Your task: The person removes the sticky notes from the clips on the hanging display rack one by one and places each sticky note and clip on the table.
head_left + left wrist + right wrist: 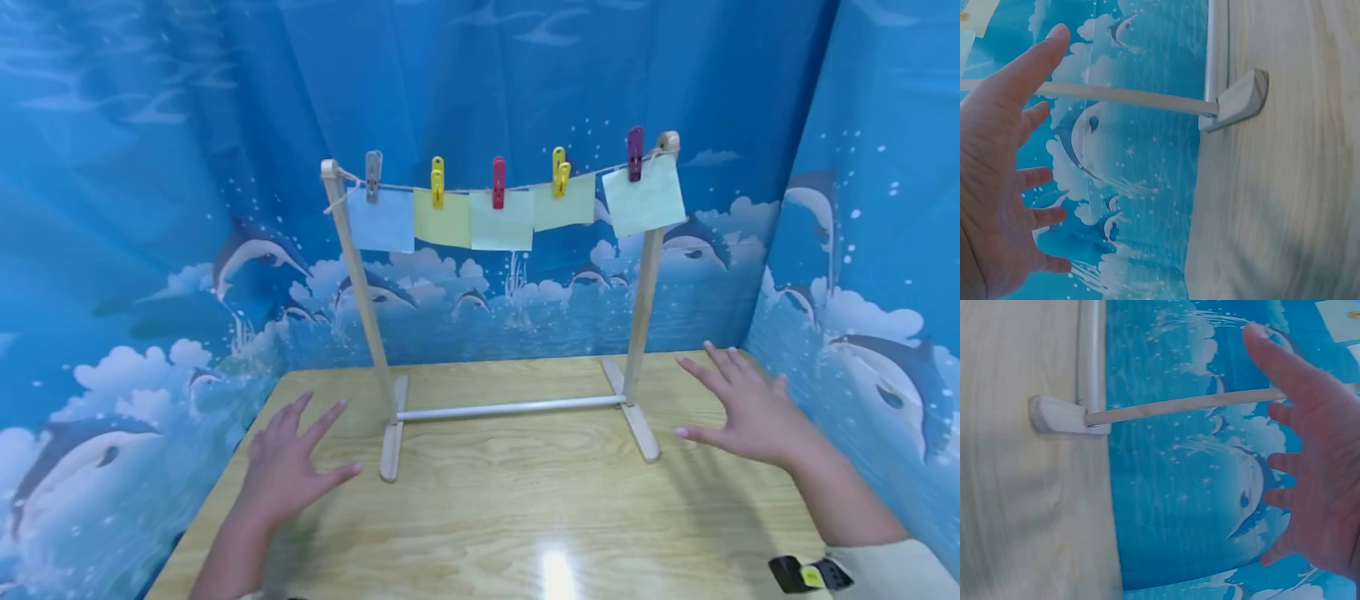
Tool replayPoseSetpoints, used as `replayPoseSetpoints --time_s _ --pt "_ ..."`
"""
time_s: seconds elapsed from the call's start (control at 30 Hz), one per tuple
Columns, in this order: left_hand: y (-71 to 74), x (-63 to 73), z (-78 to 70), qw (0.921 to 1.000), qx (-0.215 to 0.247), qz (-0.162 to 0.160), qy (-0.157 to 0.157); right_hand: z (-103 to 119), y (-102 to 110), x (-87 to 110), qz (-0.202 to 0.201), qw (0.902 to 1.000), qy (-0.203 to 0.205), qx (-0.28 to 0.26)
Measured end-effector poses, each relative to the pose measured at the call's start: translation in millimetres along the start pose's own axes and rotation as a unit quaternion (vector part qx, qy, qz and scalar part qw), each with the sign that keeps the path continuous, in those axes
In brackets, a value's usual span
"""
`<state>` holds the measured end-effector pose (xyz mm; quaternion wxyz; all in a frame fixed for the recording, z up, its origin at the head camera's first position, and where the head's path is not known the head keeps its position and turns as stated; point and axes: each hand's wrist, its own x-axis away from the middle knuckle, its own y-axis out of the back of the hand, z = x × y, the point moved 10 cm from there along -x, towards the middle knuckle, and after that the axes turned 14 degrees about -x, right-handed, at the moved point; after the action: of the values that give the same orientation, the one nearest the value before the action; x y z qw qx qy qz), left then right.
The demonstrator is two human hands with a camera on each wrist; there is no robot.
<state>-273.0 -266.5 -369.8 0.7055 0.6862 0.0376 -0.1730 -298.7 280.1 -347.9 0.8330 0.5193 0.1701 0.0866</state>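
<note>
My left hand (283, 465) is held over the table to the left of a wooden drying stand (362, 300), fingers spread and nothing in them. To the right of the stand is my right hand (753, 410), also spread and holding nothing. A string (465, 191) runs between the stand's two posts. Paper squares hang from it: a blue one (381, 223) at the left, then yellow and pale green ones, with a tilted pale green square (645, 200) at the right. Clothespins grip them: grey (372, 177), yellow (437, 183), red (498, 182), yellow again (560, 173) and purple (635, 154).
A pale rod (510, 409) joins the stand's feet (639, 429) low over the wood-grain table (480, 508). Behind and at both sides hangs a blue curtain (480, 83) printed with dolphins. My right wrist wears a black band (810, 575).
</note>
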Motion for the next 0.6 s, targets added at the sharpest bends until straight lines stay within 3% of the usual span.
replayPoseSetpoints --time_s 0.13,0.33,0.6 --pt "3.4 -5.5 -6.9 0.9997 0.022 -0.005 -0.006 9 11 -1.8 -0.012 0.9993 0.017 -0.03" --pt "9.7 -11.0 -18.7 0.9988 0.047 -0.011 -0.013 21 20 -3.5 -0.019 0.999 0.028 -0.028" --pt "16.2 -14.3 -30.1 0.9953 0.095 -0.017 -0.014 38 35 -5.6 -0.053 0.9941 0.088 -0.036"
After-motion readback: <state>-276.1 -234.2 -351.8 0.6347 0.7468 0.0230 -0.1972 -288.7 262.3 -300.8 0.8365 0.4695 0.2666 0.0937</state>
